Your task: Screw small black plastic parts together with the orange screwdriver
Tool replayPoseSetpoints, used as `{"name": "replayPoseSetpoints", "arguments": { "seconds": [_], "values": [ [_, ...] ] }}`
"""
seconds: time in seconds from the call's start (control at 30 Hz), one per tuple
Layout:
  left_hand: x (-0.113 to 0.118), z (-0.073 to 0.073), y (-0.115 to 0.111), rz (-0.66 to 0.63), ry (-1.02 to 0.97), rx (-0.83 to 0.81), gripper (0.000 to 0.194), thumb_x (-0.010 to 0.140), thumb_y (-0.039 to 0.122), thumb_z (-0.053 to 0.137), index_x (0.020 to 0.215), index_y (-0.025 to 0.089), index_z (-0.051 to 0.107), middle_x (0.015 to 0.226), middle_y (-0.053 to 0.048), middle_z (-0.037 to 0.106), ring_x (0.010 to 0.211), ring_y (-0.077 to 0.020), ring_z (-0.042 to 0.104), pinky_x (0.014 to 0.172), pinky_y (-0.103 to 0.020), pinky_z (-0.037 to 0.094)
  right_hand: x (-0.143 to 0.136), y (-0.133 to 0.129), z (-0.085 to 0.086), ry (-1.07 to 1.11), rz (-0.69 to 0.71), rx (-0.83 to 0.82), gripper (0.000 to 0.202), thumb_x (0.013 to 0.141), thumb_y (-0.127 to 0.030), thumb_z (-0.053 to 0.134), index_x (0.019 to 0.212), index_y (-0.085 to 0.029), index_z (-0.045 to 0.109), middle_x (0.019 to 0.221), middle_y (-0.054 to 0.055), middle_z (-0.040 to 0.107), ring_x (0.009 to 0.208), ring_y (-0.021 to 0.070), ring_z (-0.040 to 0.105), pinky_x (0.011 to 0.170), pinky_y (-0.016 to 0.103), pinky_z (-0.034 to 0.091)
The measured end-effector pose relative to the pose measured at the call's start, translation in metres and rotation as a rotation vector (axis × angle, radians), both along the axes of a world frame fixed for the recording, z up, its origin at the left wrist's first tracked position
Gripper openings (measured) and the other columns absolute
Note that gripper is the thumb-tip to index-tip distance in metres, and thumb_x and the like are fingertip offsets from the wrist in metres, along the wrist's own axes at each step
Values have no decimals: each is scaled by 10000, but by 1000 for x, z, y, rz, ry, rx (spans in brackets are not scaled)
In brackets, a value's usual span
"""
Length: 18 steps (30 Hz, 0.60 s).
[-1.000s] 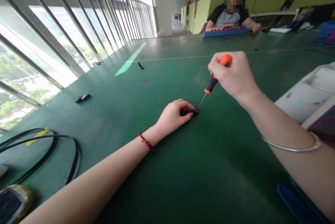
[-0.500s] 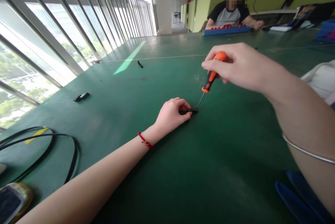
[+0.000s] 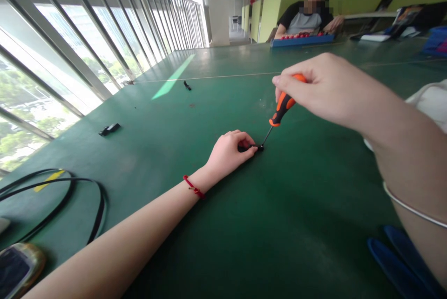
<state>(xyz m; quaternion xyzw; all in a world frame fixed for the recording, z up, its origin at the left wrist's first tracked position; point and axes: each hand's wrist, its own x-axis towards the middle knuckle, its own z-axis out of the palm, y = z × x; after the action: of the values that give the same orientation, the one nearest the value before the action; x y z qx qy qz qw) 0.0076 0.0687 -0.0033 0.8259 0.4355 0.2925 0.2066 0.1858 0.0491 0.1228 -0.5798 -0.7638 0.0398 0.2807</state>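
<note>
Between the thumb and fingers of my left hand (image 3: pixel 232 150) is a small black part (image 3: pixel 259 148), pressed flat against the green tabletop (image 3: pixel 223 238). The hand covers much of it, so I cannot make out its exact kind. My right hand (image 3: pixel 324 87) is closed around the orange and black handle of a screwdriver (image 3: pixel 281 109). The tool leans, its handle up and to the right, and its thin shaft reaches down to the right end of the black part. Whether the tip sits in a screw is too small to tell.
Two small black pieces (image 3: pixel 109 129) (image 3: pixel 187 85) lie to the left and farther back. A black cable loop (image 3: pixel 99 206) and a dark-screened device (image 3: pixel 17 266) sit at lower left, blue handles (image 3: pixel 394 257) at lower right. Across the table a person (image 3: pixel 307 17) sits behind a blue tray (image 3: pixel 302 41).
My right hand has turned on the screwdriver and shifted slightly to the right, tilting the handle a bit more. My left hand stays in place. The person opposite has raised a hand.
</note>
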Motion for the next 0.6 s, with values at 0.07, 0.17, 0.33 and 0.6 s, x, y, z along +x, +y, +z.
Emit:
{"name": "replayPoseSetpoints", "arguments": {
  "seconds": [0.07, 0.17, 0.33, 0.6],
  "values": [
    [0, 0, 0, -1, 5, 1, 135, 773, 295, 581, 806, 183, 650, 784, -12, 607, 725, -142, 553, 658, -258, 446, -1, 0, 0, 20, -10, 27, 161, 806, -301, 526, 667, -221, 539, 521, -22, 371, 478, 105, 339, 525, 289, 259],
    [0, -1, 1, -4, 12, 5, 138, 773, 297, 580, 806, 182, 649, 782, -14, 603, 721, -142, 552, 660, -257, 447, -2, 0, -1, 37, -6, 41, 52, 787, -274, 548, 760, -231, 538, 585, -12, 453, 530, 126, 409, 543, 293, 287],
    [0, -1, 1, -13, 19, 7, 139, 769, 297, 582, 812, 183, 649, 780, -13, 605, 715, -141, 555, 657, -256, 450, 0, 2, -2, 9, -34, 12, 315, 839, -379, 477, 570, -221, 523, 468, -9, 352, 468, 124, 346, 508, 298, 250],
    [0, 1, -1, -6, 40, 13, 137, 769, 288, 585, 815, 181, 659, 778, -15, 606, 715, -141, 560, 655, -253, 457, 6, 6, -2, 40, -27, 6, 199, 779, -341, 569, 618, -225, 564, 449, -27, 368, 416, 97, 285, 456, 285, 224]
  ]
}}
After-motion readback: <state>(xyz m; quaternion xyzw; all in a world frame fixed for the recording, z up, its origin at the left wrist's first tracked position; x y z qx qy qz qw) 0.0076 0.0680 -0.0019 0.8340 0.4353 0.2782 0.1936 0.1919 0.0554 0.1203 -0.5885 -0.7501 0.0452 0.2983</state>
